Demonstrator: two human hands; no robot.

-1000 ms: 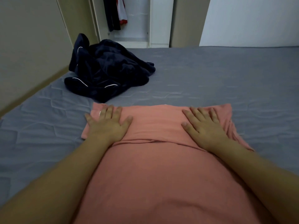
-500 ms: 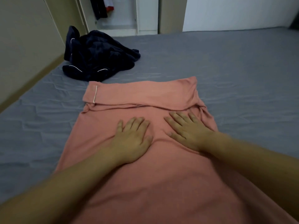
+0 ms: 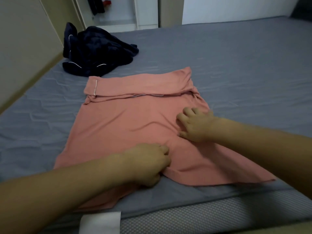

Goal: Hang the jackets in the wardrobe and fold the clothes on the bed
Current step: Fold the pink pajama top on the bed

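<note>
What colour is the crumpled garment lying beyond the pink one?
Dark navy garment with thin white piping, head view.
</note>
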